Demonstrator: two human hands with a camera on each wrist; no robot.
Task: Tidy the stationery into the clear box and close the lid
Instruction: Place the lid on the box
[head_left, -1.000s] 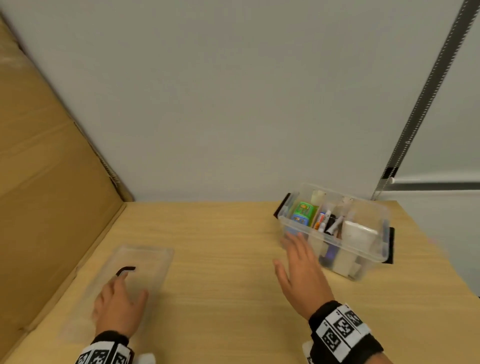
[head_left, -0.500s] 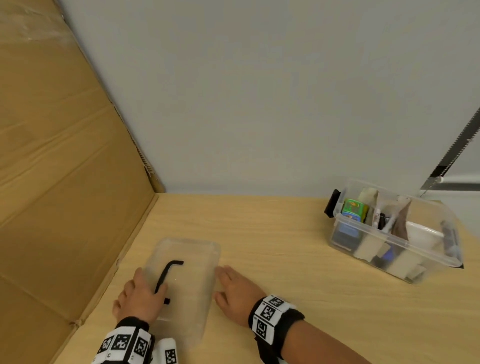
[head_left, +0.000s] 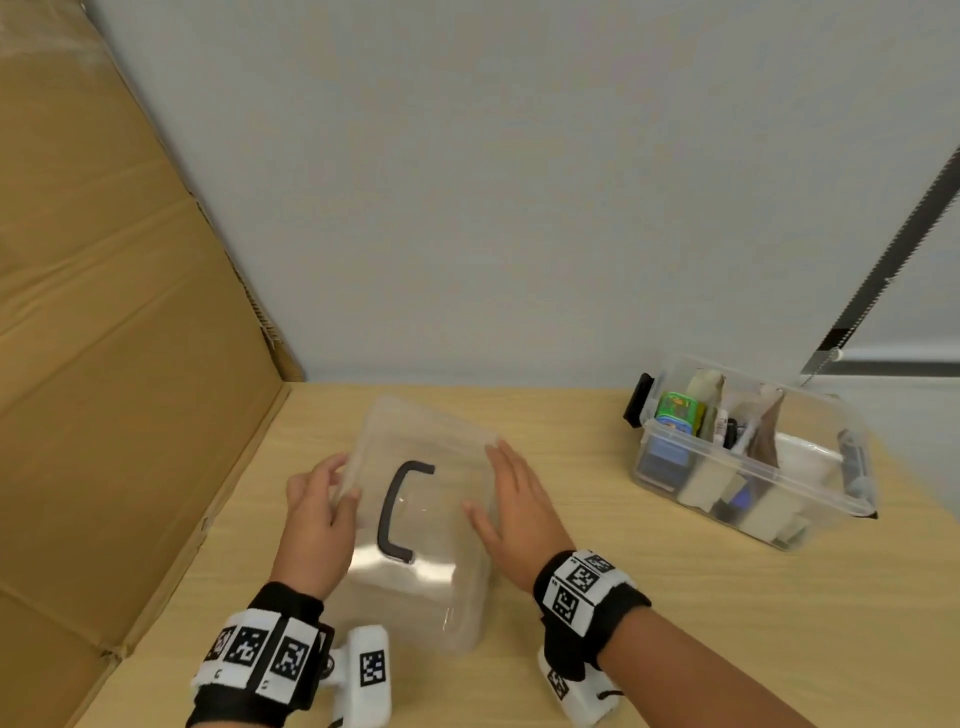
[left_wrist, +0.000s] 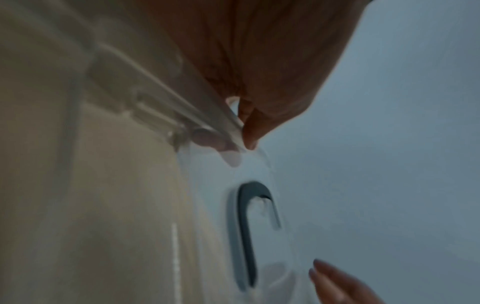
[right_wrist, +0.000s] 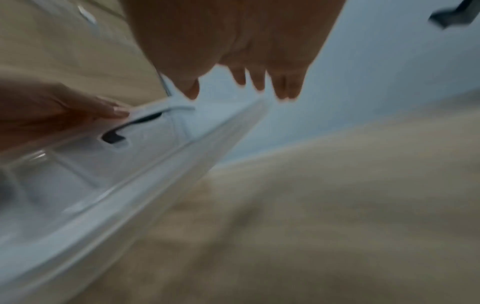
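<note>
I hold the clear lid tilted off the wooden worktop, left hand pinching its edge, right hand flat against the other. The filled clear box sits well right of my right hand; carrying the lid over looks next. Cardboard flanks my left hand, grey wall beyond.

1. A black wristband is worn on the left wrist, overlaid with white panels printed with black square markers.
2. A matching black band is worn on the right wrist.
3. A white marker-tagged camera unit is strapped under each wrist.
4. The forearms are left bare.
</note>
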